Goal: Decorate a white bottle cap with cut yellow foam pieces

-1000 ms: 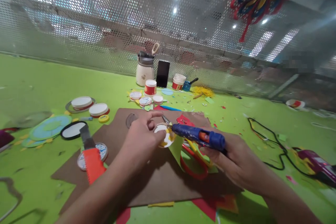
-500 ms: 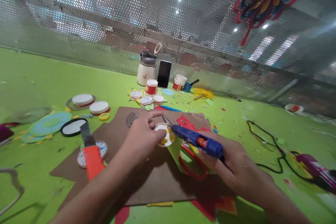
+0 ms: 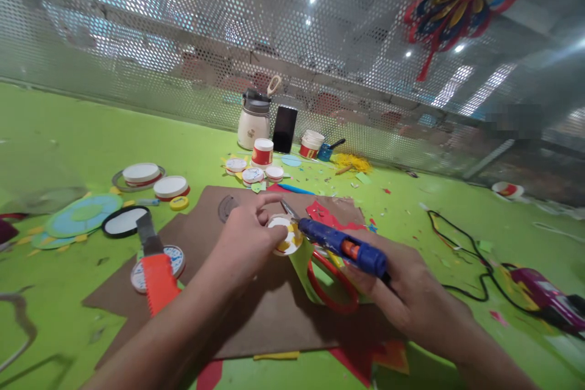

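Between its thumb and fingers, my left hand (image 3: 253, 228) pinches a small white round disc (image 3: 286, 242) with yellow patches. My right hand (image 3: 402, 280) is closed around a blue barrel-shaped tool (image 3: 342, 244) with an orange insert; its kind is unclear. The tool's front end meets or overlaps the disc's right edge. A thin pointed metal piece (image 3: 289, 209) shows just above the disc; what it belongs to is hidden. Below the tool are a red loop like a scissor handle (image 3: 336, 301) and a light green strip (image 3: 299, 271). Brown cardboard (image 3: 265, 323) lies underneath.
An orange-handled blade (image 3: 158, 280) lies left of my forearm. White lids (image 3: 171, 186) and blue paper discs (image 3: 85, 216) are farther left. A jug (image 3: 253, 122), a phone (image 3: 284, 128) and tubs stand behind. A purple glue gun (image 3: 546, 295) with a black cord lies right.
The whole view has shifted slightly to the left. Both hands keep nearly the same pose around the disc and the blue tool.
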The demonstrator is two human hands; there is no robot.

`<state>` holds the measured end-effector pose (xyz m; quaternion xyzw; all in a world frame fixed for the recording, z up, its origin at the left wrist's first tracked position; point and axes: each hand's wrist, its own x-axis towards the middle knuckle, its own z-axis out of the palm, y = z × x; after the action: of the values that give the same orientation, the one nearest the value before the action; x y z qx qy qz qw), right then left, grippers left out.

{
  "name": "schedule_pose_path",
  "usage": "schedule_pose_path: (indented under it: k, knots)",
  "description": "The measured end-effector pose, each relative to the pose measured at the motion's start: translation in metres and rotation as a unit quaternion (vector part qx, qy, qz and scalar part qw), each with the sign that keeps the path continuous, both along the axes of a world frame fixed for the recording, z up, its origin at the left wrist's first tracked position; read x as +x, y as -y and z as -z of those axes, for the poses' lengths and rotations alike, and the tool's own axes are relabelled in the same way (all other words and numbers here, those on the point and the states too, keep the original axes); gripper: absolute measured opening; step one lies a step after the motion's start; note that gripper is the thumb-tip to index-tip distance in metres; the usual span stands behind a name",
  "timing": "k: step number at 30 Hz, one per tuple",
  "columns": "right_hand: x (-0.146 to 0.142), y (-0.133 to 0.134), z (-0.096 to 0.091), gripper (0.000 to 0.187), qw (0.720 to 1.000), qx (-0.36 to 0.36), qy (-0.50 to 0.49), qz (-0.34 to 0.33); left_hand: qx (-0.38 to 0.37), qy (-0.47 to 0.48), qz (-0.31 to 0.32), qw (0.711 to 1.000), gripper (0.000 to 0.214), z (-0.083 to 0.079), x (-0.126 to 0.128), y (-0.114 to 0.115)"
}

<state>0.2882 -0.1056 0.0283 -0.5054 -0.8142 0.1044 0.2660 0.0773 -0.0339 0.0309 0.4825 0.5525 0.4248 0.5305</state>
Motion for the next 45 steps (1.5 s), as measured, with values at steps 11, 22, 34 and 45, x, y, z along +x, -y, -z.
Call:
schedule_pose_path:
  k: [11, 22, 34, 45]
  knots:
    - [0.0002, 0.0003, 0.0006, 0.018, 1.0, 0.018, -0.003, -0.007, 0.001, -0.016, 0.015, 1.0, 0.062, 0.0018, 0.0004, -0.001]
    - [0.002, 0.0032, 0.0023, 0.034, 0.999, 0.042, 0.028, -0.009, 0.0, -0.061, 0.046, 0.997, 0.062, -0.0002, -0.0004, -0.0008]
    - [0.0015, 0.0018, 0.003, 0.033, 0.997, 0.069, 0.03, -0.019, 0.015, -0.052, 0.036, 0.998, 0.061, 0.0034, -0.0011, -0.0014]
    - [0.0016, 0.0008, 0.0033, 0.031, 0.998, 0.046, 0.027, -0.015, 0.003, -0.052, 0.044, 0.998, 0.061, 0.002, -0.001, -0.0008]
